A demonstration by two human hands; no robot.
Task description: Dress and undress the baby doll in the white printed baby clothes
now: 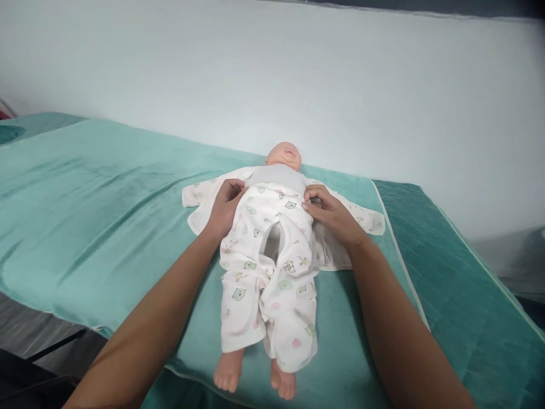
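Note:
A baby doll (284,155) lies on its back, head toward the wall and bare feet toward me. White baby pants (284,287) with green and pink animal prints cover its legs and belly, with an open slit at the crotch. Spread out under the doll is a matching baby jacket (336,255), its sleeves out to both sides. My left hand (229,204) is closed at the left side of the waistband, fingertips partly hidden. At the right side of the waistband, my right hand (326,205) pinches the pants' edge between thumb and fingers.
A light green sheet (106,216) with some creases covers the bed. Darker green quilted padding (460,267) shows on the right. Behind the bed stands a white wall (272,74). Grey floor (25,318) appears at lower left, near the bed's edge.

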